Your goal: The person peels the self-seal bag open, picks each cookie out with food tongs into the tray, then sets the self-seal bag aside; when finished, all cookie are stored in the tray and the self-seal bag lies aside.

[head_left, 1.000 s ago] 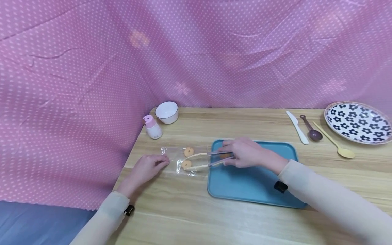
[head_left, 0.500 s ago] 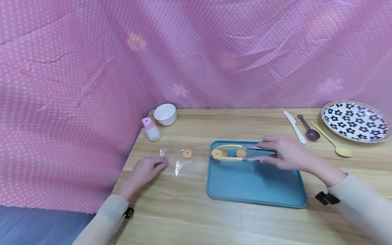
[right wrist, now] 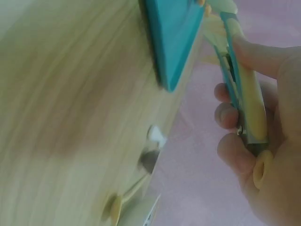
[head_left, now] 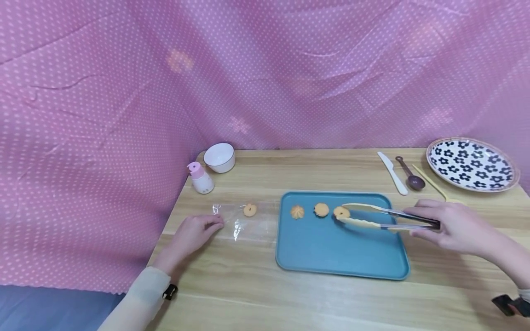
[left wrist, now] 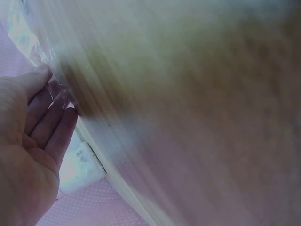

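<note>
In the head view my left hand [head_left: 192, 236] pinches the left end of a clear plastic bag [head_left: 258, 232] lying on the table; the left wrist view shows the thin plastic between thumb and fingers. One ring-shaped cookie [head_left: 250, 210] lies at the bag. My right hand [head_left: 453, 225] grips yellow-tipped tongs [head_left: 364, 224] above the blue tray [head_left: 331, 257]. Between the tong tips is another ring-shaped cookie [head_left: 341, 212]; whether it touches the tray I cannot tell. To its left on the tray are a swirled cookie [head_left: 296, 212] and a round cookie [head_left: 321, 210].
Behind the bag stand a pink-topped pump bottle [head_left: 201, 179] and a white bowl [head_left: 220, 157]. Back right are a white knife [head_left: 392, 173], a brown scoop [head_left: 415, 182], a yellow spoon [head_left: 430, 182] and a flower-patterned plate [head_left: 472, 164]. A pink dotted curtain [head_left: 269, 92] hangs behind.
My right hand has moved right with the tongs, carrying one of two ring cookies from the bag to over the tray, right of the two others. The left hand stays at the bag's end.
</note>
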`<state>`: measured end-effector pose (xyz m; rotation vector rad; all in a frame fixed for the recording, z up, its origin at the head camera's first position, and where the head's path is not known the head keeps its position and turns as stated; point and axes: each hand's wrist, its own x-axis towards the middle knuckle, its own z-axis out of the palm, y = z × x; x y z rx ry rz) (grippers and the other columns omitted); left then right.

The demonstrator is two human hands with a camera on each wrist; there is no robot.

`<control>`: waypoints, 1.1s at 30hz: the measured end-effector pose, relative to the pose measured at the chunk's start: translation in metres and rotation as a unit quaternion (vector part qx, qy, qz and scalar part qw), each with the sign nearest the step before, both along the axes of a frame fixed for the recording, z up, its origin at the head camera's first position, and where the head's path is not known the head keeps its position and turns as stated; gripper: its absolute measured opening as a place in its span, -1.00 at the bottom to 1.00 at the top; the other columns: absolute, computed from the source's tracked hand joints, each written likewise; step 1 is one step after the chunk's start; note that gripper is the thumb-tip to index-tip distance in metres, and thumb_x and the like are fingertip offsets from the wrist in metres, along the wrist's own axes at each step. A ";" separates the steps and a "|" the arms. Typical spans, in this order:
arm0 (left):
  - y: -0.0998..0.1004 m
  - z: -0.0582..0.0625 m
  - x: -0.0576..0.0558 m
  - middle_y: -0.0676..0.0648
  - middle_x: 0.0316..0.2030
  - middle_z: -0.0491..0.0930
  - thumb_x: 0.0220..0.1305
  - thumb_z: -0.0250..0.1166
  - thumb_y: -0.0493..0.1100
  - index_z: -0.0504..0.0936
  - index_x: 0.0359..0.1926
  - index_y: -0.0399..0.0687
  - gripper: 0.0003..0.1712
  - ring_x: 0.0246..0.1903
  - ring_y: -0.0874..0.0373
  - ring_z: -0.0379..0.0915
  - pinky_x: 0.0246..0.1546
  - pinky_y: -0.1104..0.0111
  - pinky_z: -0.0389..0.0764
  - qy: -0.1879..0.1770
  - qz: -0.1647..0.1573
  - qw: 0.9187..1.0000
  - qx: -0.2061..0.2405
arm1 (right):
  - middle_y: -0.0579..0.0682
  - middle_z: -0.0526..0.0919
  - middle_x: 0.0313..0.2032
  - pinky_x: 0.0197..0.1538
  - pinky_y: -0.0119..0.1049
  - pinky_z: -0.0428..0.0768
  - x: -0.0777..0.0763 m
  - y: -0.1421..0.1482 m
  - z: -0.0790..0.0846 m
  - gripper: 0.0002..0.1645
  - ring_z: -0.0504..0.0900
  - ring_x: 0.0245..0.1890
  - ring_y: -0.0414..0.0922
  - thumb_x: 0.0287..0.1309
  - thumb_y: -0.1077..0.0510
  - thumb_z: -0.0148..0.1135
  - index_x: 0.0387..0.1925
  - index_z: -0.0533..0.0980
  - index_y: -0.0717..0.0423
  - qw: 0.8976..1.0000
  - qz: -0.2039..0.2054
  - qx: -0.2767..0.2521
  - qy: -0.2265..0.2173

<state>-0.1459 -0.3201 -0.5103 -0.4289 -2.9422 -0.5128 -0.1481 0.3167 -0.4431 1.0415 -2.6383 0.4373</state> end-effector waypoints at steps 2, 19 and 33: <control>-0.001 -0.001 0.000 0.06 -0.03 0.80 0.27 0.42 0.05 0.79 -0.12 0.25 -0.82 0.00 0.08 0.76 0.14 0.08 0.72 0.000 -0.001 1.000 0.001 | -0.39 0.59 -0.32 -0.47 -0.62 0.34 0.001 0.006 -0.003 -0.39 0.29 -0.50 -0.60 -0.25 0.01 0.68 -0.03 0.70 -0.10 1.000 -0.004 -0.005 -0.001; -0.002 -0.002 0.000 0.06 -0.05 0.81 0.28 0.42 0.05 0.80 -0.14 0.23 -0.83 -0.03 0.12 0.77 0.12 0.13 0.74 0.007 -0.009 1.000 0.011 | -0.29 0.66 -0.21 -0.50 -0.44 0.41 -0.001 -0.032 0.015 -0.28 0.30 -0.52 -0.55 -0.22 -0.14 0.66 0.07 0.67 -0.08 1.000 -0.026 0.006 0.001; -0.001 0.000 0.000 0.06 -0.03 0.80 0.26 0.43 0.06 0.80 -0.12 0.26 -0.81 0.02 0.09 0.75 0.16 0.09 0.71 -0.008 0.005 1.000 0.012 | -0.21 0.68 -0.23 -0.61 -0.56 0.26 0.013 -0.172 0.001 -0.51 0.32 -0.59 -0.42 0.11 -0.20 0.46 0.01 0.70 -0.06 0.999 0.020 0.028 -0.020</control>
